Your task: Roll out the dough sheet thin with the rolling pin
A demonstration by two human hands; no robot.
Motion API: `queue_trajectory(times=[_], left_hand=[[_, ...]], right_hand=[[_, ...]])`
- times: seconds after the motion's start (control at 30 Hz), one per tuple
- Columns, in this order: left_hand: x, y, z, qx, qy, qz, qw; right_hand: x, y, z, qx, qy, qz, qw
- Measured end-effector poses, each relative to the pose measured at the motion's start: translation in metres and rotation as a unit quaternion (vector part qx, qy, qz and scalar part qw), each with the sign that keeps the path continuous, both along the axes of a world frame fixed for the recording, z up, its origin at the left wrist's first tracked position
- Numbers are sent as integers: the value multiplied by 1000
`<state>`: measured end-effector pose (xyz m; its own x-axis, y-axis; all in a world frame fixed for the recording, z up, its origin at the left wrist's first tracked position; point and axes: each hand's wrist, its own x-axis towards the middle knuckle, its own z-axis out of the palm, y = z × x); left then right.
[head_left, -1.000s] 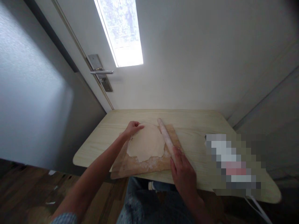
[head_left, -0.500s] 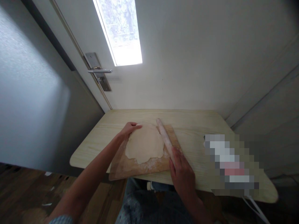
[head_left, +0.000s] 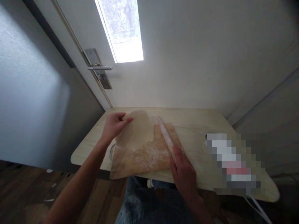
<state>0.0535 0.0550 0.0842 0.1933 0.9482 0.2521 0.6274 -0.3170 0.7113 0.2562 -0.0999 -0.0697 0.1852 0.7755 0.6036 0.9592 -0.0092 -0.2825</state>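
A thin sheet of dough [head_left: 137,130], slightly blurred, is raised at its upper left edge by my left hand [head_left: 116,123], which pinches it between thumb and fingers. The sheet covers the upper left part of a wooden board [head_left: 133,166]. White flour is scattered over the board's bare lower part. My right hand [head_left: 183,169] is closed round the near end of a floured rolling pin [head_left: 165,133]. The pin slants along the board's right side, its far end pointing away from me.
The board rests on a light wooden table [head_left: 196,121] with rounded corners. A pixelated object [head_left: 231,161] lies at the table's right, with a white cable [head_left: 258,208] below it. Behind stands a pale door with a metal handle [head_left: 100,68] and a bright window [head_left: 123,31].
My left hand has moved left and up, lifting and shifting the dough sheet that way. More floured board shows now. My right hand and the rolling pin have barely moved.
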Motion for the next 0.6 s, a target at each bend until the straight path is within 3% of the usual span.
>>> queue_trajectory(times=[0.1,0.2,0.23,0.3,0.4,0.53,0.6], left_hand=[[1,-25,31,150,110,85,979],[18,-48,30,203,285,126,928],[25,-54,24,191,331,114,917],[39,-63,7,141,360,27,922],[48,-66,-14,87,301,-106,944],[33,-56,-25,84,281,-100,951],[20,-52,-31,99,312,-156,932]], right_hand=[[0,0,-1,5,5,0,1000],[0,-1,0,7,10,5,1000],[0,-1,0,5,12,6,1000],[0,-1,1,1,12,8,1000],[1,-1,1,3,7,10,1000],[1,-1,0,2,3,6,1000],[1,-1,0,3,-1,2,1000]])
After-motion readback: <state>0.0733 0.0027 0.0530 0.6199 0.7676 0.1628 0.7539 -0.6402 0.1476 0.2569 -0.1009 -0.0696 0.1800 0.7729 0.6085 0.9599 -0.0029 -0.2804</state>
